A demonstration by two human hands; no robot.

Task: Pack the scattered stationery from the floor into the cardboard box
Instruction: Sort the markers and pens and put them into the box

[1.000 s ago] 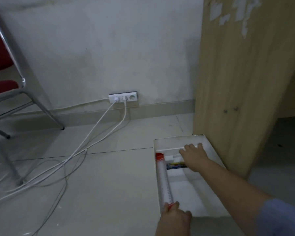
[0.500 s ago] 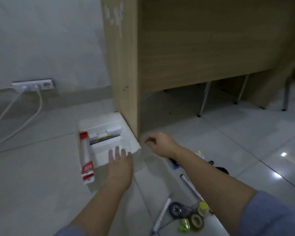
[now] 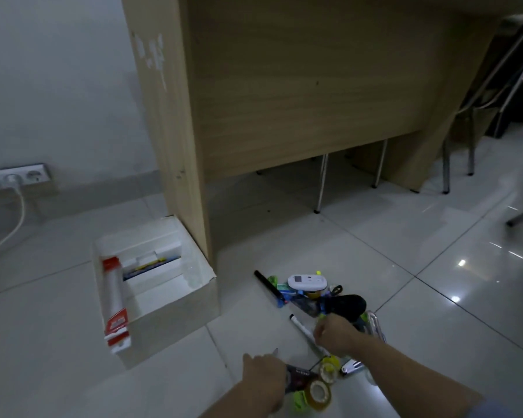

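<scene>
The open cardboard box [image 3: 194, 300] stands on the floor against the desk's side panel. It holds a long ruler in a red and white sleeve [image 3: 114, 300] and some pencils. To its right lies the pile of stationery: a black marker [image 3: 267, 286], a white oval device [image 3: 307, 282], a black object [image 3: 344, 304], a white marker [image 3: 301, 328] and tape rolls [image 3: 319, 393]. My right hand [image 3: 335, 334] is curled down over the white marker. My left hand [image 3: 264, 377] presses fingers-down on the floor beside the tape rolls; what lies under it is hidden.
A wooden desk panel [image 3: 175, 146] rises right behind the box. A wall socket [image 3: 15, 175] with white cables sits at the far left. Metal chair legs [image 3: 322, 182] stand under the desk and at the right. The floor is glossy tile.
My view has swung right and down. My left hand left the box and came down by the tape rolls. My right hand dropped onto the pile at the white marker.
</scene>
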